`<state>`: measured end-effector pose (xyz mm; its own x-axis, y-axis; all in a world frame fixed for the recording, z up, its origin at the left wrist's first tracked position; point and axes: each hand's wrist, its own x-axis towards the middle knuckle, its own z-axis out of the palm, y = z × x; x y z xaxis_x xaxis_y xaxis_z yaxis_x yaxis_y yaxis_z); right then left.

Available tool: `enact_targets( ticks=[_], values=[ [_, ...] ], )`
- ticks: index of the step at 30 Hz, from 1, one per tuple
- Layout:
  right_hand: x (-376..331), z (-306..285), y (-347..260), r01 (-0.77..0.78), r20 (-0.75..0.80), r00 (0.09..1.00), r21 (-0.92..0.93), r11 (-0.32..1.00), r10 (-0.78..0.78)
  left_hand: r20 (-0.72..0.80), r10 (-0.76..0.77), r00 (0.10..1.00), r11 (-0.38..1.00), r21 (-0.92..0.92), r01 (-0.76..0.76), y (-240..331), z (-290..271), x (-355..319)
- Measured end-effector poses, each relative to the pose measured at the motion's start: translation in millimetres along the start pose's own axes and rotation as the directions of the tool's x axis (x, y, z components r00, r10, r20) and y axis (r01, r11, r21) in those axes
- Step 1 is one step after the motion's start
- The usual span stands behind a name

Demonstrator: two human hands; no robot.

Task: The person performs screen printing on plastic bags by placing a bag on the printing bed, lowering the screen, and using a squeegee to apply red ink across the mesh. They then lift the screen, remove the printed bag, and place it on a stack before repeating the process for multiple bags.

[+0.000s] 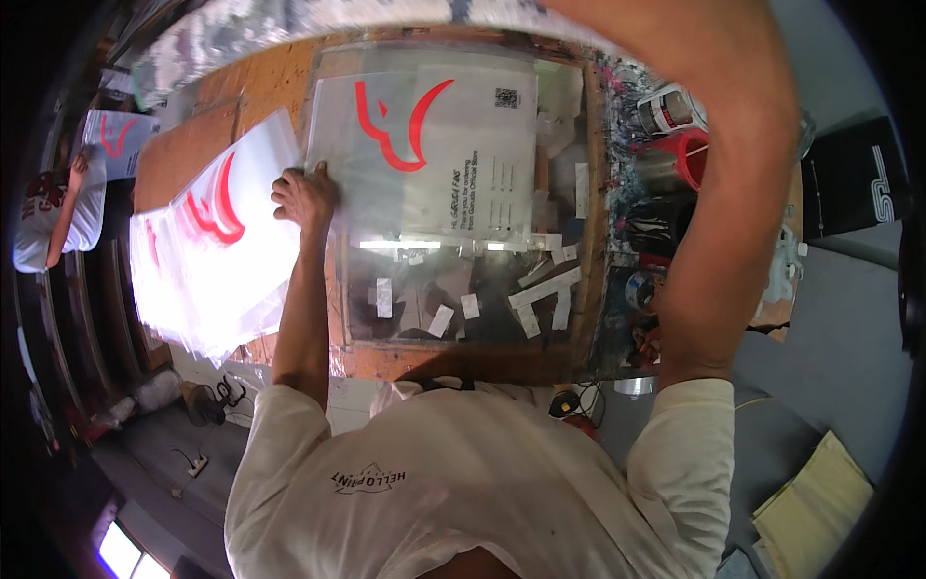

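A translucent plastic bag (482,106) printed with a red curved design and small dark lettering lies flat on a glass-like panel (400,328) in front of me. Left of it is a loose pile of similar red-printed plastic bags (207,261), bright with glare. Between the two, my left hand (307,196) has its fingers bent over the pile's right edge, closed on a plastic bag there; the thumb is beside the flat bag. My right arm (728,183) reaches up and across the far right, its hand beyond the top of the view.
Pale tape strips (545,289) stick to the panel. A blurred, mottled pale band (318,24) crosses the far edge. Paint-stained cans and a red container (687,154) stand at the right. Another person (63,207) at far left holds a similar printed sheet (121,140).
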<state>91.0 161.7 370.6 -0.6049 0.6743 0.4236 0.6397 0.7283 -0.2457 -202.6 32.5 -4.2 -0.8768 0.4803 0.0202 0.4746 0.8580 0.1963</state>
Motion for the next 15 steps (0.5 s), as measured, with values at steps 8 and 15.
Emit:
enact_targets(
  ticks=[8, 15],
  values=[
    [56.9, -21.9, 24.3, 0.013, 0.156, 0.988, -0.124, 0.992, 0.007, 0.198, 0.297, 0.934, 0.669, -0.741, -0.056, 11.3, -71.3, 13.4],
    [97.4, -28.8, 27.8, 0.095, 0.144, 0.986, -0.047, 0.994, -0.087, -0.285, 0.133, 0.949, 0.976, -0.128, -0.175, -187.6, -70.6, 129.9]
  ],
)
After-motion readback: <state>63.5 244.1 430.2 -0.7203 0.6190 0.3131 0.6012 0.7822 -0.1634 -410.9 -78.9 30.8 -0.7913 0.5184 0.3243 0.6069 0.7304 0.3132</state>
